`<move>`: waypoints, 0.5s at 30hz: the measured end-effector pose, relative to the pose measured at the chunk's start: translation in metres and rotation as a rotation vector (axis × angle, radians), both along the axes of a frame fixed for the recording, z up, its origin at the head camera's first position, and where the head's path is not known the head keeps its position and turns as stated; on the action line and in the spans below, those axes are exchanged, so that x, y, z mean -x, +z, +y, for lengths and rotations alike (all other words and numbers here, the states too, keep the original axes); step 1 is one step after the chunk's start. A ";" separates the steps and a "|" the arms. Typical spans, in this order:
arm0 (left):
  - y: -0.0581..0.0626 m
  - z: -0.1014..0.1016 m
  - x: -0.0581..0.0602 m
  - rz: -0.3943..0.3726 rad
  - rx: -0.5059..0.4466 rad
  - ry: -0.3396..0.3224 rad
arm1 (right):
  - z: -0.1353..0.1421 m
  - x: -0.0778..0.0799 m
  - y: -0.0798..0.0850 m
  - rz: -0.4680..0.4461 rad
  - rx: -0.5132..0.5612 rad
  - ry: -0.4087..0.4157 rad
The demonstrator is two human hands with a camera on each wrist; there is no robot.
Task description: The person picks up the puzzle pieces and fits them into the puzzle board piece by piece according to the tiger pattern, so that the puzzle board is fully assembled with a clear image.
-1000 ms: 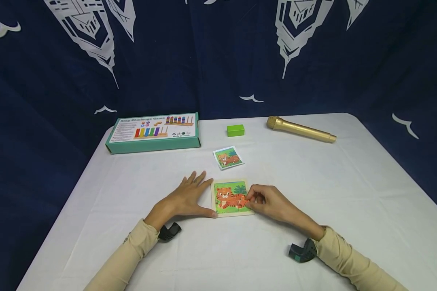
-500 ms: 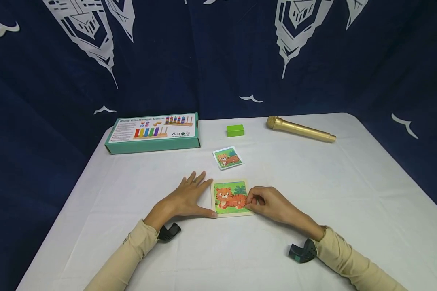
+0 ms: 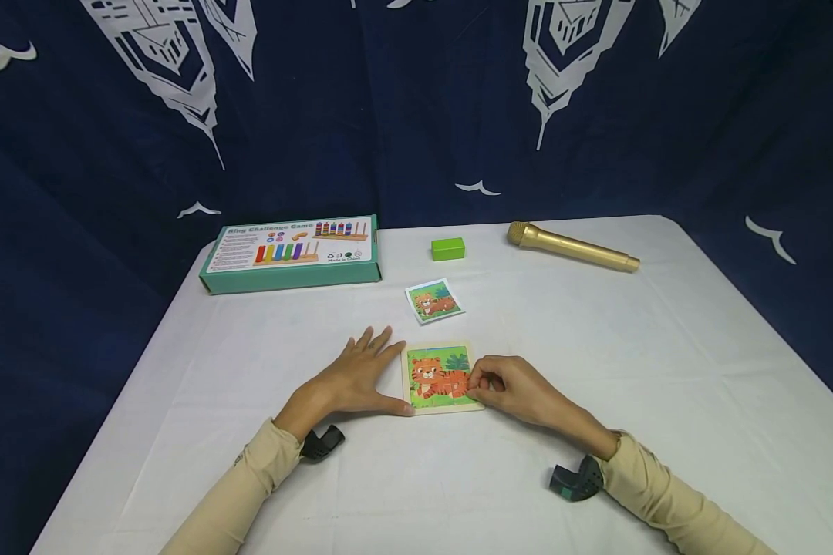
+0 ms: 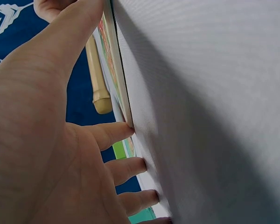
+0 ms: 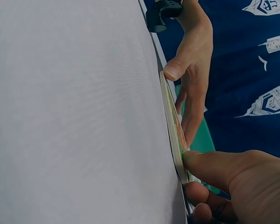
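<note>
A square tiger jigsaw puzzle [image 3: 439, 374] in a pale wooden frame lies flat on the white table. My left hand [image 3: 356, 376] rests beside it with spread fingers. Its thumb touches the near left corner and its index fingertip the far left corner, as the left wrist view shows along the frame's edge [image 4: 122, 88]. At the right side, my right hand [image 3: 517, 389] has curled fingers, with thumb and index fingertip pinching a puzzle piece at the lower right. In the right wrist view the thumb [image 5: 210, 165] lies on the puzzle's face; the piece is mostly hidden.
Just beyond the puzzle lies a tiger picture card [image 3: 434, 301]. Behind that are a green block [image 3: 447, 249], a gold microphone [image 3: 572, 247] on the right and a green Ring Challenge Game box [image 3: 291, 254] on the left. A dark blue cloth [image 3: 416, 116] hangs behind the table.
The lower right piece, at first askew in the right fingers, now sits in line with the tiger picture. My right hand has shifted slightly; the left hand has stayed put.
</note>
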State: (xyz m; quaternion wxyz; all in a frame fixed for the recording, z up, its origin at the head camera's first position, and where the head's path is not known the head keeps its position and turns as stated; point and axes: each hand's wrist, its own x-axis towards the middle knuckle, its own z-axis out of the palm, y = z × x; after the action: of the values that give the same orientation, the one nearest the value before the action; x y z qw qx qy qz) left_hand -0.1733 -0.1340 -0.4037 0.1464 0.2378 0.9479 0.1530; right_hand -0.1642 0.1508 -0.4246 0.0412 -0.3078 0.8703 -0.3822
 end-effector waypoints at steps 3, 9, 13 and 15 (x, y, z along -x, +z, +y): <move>0.000 0.000 0.000 -0.001 0.000 0.000 | 0.000 0.000 0.000 0.014 -0.013 -0.002; 0.001 0.000 0.000 0.000 -0.003 0.001 | 0.000 0.000 0.001 0.041 -0.038 -0.009; 0.001 0.000 0.000 0.001 -0.002 0.001 | 0.000 0.000 0.000 0.041 -0.037 -0.007; 0.001 0.000 0.000 -0.003 -0.006 0.001 | 0.001 0.000 0.000 0.047 -0.040 -0.006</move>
State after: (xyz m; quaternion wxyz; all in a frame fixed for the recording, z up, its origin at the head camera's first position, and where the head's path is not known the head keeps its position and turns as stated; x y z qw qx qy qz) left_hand -0.1731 -0.1342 -0.4030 0.1471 0.2376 0.9474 0.1562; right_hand -0.1641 0.1515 -0.4249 0.0256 -0.3130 0.8794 -0.3577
